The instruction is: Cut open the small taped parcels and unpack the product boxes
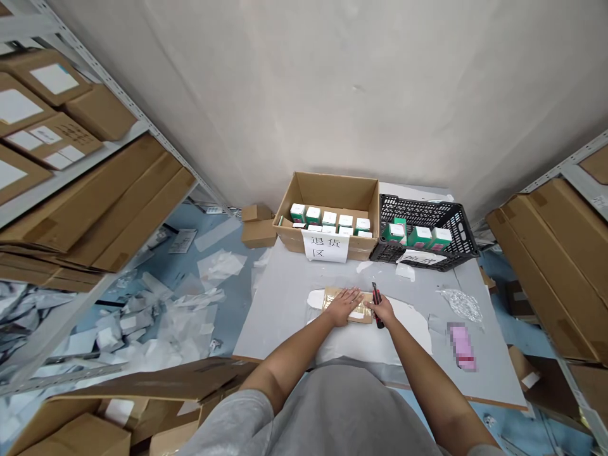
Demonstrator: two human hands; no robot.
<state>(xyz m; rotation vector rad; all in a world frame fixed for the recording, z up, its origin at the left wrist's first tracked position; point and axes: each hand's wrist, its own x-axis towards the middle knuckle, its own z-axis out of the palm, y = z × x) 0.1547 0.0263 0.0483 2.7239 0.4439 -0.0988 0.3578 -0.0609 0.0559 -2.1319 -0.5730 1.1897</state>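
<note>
My left hand [344,305] lies flat on a small tape-wrapped cardboard parcel [363,314], its fingers spread. The parcel sits on a white sheet of soft packing material [365,342] on the grey table [289,297]. My right hand [382,311] grips a red and black utility knife [377,303] upright at the parcel's right end. The blade tip is hidden from this angle, and the knife is close to the parcel's edge.
At the table's far edge stand a cardboard box [327,191] and a black plastic crate [422,214], both holding green and white cartons. A blurred pink item [462,346] lies to the right. Loaded shelves flank the table, and scraps litter the blue floor [190,215].
</note>
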